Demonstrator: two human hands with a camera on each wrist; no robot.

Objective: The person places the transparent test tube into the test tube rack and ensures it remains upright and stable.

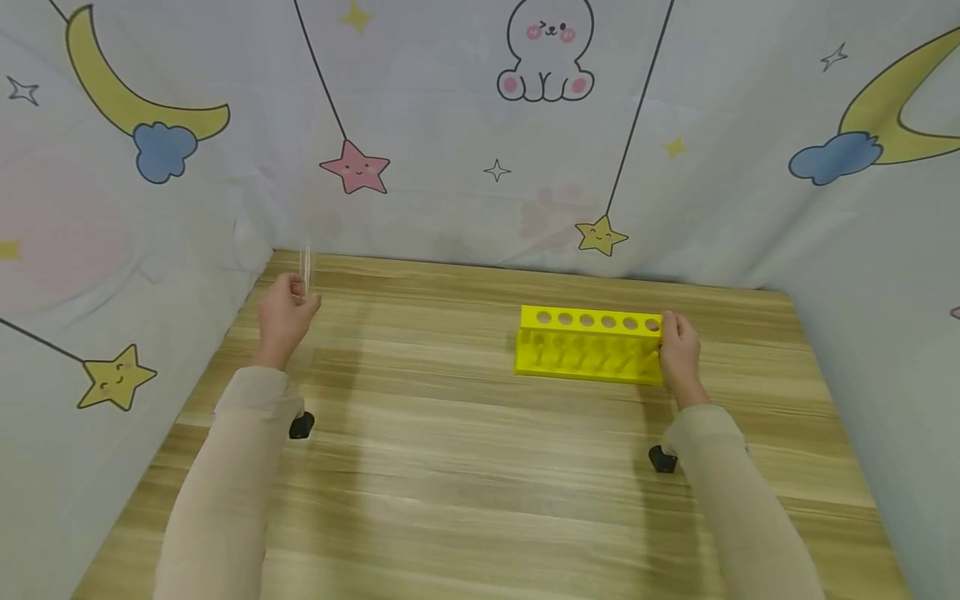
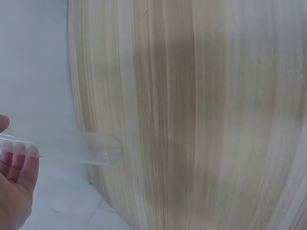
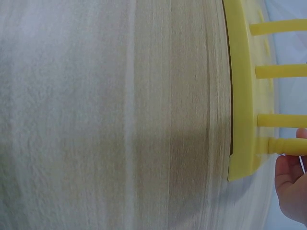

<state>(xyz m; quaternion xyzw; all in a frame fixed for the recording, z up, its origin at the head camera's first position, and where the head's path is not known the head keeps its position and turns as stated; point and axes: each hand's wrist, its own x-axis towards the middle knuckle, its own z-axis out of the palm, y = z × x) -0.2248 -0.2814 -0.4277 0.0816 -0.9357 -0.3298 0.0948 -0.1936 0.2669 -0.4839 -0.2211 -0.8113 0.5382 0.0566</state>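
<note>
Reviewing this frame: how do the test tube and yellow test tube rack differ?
The test tube is clear and slender; the test tube rack is yellow and much larger. The tube shows a rounded end, the rack a row of round holes. Both are held: the tube by the left hand, the rack by the right hand.

Pretty much a screened-off tabletop nook, tbh. A wood-grain table (image 1: 465,467) is closed in at the left, back and right by pale fabric (image 1: 442,100), printed with yellow crescent moons (image 1: 99,87), blue clouds (image 1: 163,152) and smiley stars (image 1: 356,169) (pure nursery vibes). Some lab flavour is added by a yellow rack (image 1: 588,332) with round holes and a clear tube (image 1: 307,268), but whether it's set up in a home or a studio can't be told.
</note>
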